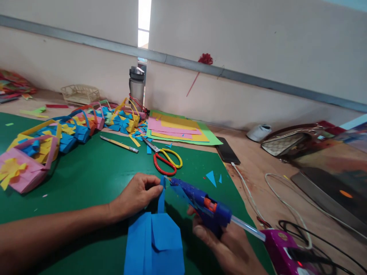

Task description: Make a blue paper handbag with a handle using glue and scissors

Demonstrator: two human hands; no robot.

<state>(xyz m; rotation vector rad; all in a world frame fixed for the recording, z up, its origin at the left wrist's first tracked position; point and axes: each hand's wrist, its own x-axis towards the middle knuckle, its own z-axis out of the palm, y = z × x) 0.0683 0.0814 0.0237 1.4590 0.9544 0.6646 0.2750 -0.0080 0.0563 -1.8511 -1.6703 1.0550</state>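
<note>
Between the thumb and fingers of my left hand (140, 194) is the upper end of a blue paper strip (161, 200). The strip runs down to a folded blue paper basket (155, 244) at the front of the green mat. My right hand (220, 236) is wrapped round the handle of a blue hot glue gun (197, 196). Its nozzle points left and meets or nearly touches the strip's top end. A clear glue stick (248, 228) sticks out of the gun's back. Scissors (164, 158) with red and yellow handles lie just beyond my hands.
Several finished paper baskets (31, 164) stand at the left of the green mat (86, 183). Stacked coloured paper (183, 131), a cutter knife (119, 144) and a bottle (137, 86) are farther back. Right: a phone (228, 150), cables and a magenta power strip (282, 248).
</note>
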